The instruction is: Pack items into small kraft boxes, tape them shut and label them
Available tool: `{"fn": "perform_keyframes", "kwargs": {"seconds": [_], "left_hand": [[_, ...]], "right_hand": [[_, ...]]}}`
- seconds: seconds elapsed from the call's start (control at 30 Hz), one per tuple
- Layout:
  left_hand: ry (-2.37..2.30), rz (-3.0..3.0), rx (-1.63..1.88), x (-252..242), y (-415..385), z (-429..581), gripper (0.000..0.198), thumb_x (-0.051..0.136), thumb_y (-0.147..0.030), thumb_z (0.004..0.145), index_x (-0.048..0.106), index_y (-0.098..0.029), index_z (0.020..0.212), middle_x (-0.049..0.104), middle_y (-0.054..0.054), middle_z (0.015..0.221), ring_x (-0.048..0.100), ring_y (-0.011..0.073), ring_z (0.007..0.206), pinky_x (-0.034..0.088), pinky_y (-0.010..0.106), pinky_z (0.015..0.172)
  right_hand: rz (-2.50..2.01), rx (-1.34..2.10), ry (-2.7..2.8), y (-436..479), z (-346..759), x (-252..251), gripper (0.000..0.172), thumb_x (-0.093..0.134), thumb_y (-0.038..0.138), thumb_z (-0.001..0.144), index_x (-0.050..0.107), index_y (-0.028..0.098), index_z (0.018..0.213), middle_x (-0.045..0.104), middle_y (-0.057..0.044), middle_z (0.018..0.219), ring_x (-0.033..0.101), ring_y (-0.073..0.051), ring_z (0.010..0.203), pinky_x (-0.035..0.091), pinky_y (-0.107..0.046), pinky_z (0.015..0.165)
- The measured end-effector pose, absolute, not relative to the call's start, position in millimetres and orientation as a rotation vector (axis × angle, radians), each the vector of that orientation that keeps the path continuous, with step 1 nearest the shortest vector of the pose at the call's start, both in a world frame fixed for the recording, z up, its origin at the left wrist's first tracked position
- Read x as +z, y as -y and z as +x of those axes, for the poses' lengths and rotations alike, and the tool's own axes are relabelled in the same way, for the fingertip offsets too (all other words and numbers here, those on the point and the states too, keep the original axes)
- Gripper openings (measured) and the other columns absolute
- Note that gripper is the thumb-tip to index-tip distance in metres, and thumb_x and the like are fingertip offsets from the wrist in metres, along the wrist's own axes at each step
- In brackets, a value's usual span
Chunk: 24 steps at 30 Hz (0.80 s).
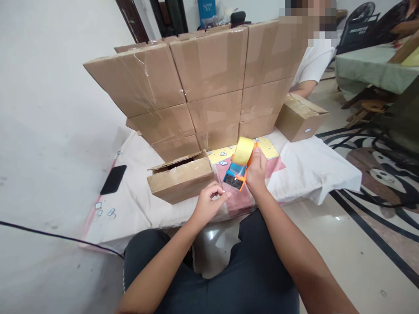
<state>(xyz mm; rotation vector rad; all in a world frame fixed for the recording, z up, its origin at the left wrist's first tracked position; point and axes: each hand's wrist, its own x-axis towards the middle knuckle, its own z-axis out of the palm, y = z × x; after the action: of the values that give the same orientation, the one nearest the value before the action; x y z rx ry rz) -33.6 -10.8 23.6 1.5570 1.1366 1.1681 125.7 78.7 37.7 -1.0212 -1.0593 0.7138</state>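
My right hand [256, 171] is wrapped round an orange and blue tape dispenser [238, 172] that carries a yellow roll of tape [244, 150]. Beside it, my left hand [209, 201] is pinched, thumb against fingers, apparently on the clear tape end coming off the dispenser. Just left of both hands lies a small cardboard box [181, 177] with one top flap raised. All of this sits on a white cloth [304, 168] spread on the floor. My knees in dark trousers are below the hands.
Behind the small box rises a wall of stacked, taped cardboard boxes [209, 83]. Another box [300, 117] lies at the right, near a seated person in a white shirt [314, 61]. A black phone [113, 179] rests on the cloth's left. A table stands far right.
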Motion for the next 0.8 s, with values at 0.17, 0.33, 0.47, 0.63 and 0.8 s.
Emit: {"fn": "perform_keyframes", "kwargs": {"seconds": [0.17, 0.33, 0.47, 0.63, 0.8], "left_hand": [[-1.075, 1.479, 1.114, 25, 14, -36, 0.036, 0.07, -0.035, 0.083, 0.05, -0.017, 0.059, 0.045, -0.003, 0.067, 0.04, 0.0116, 0.065, 0.029, 0.027, 0.063], [-1.102, 1.521, 1.124, 14, 10, -35, 0.037, 0.07, -0.039, 0.082, 0.052, -0.018, 0.058, 0.047, -0.002, 0.066, 0.042, 0.0123, 0.064, 0.031, 0.027, 0.062], [-1.101, 1.657, 1.21, 9, 9, -34, 0.035, 0.069, -0.042, 0.083, 0.056, -0.019, 0.06, 0.054, 0.001, 0.071, 0.05, 0.0165, 0.074, 0.039, 0.029, 0.07], [-1.103, 1.796, 1.256, 18, 16, -29, 0.037, 0.064, -0.042, 0.088, 0.053, -0.021, 0.061, 0.058, 0.002, 0.073, 0.051, 0.02, 0.082, 0.041, 0.033, 0.079], [-1.105, 1.83, 1.233, 29, 20, -34, 0.036, 0.063, -0.042, 0.089, 0.053, -0.022, 0.061, 0.056, 0.003, 0.07, 0.049, 0.0205, 0.08, 0.041, 0.033, 0.076]], "right_hand": [[-0.962, 0.578, 1.086, -74, 126, 46, 0.046, 0.039, 0.064, 0.096, 0.047, 0.024, 0.074, 0.048, -0.001, 0.07, 0.046, -0.017, 0.064, 0.044, -0.032, 0.062], [-0.963, 0.795, 0.917, -68, 116, 50, 0.041, 0.045, 0.059, 0.095, 0.049, 0.024, 0.075, 0.05, 0.001, 0.069, 0.05, -0.015, 0.062, 0.047, -0.029, 0.059], [-0.988, 1.011, 0.749, -60, 107, 56, 0.036, 0.052, 0.054, 0.091, 0.05, 0.023, 0.073, 0.052, 0.003, 0.064, 0.052, -0.014, 0.059, 0.048, -0.028, 0.056], [-1.051, 1.186, 0.657, -56, 108, 55, 0.026, 0.054, 0.04, 0.086, 0.049, 0.023, 0.067, 0.053, 0.002, 0.056, 0.054, -0.015, 0.052, 0.048, -0.029, 0.05], [-1.127, 1.359, 0.663, -57, 107, 35, 0.017, 0.055, 0.033, 0.076, 0.047, 0.024, 0.065, 0.056, 0.0, 0.054, 0.057, -0.019, 0.048, 0.051, -0.033, 0.049]]}}
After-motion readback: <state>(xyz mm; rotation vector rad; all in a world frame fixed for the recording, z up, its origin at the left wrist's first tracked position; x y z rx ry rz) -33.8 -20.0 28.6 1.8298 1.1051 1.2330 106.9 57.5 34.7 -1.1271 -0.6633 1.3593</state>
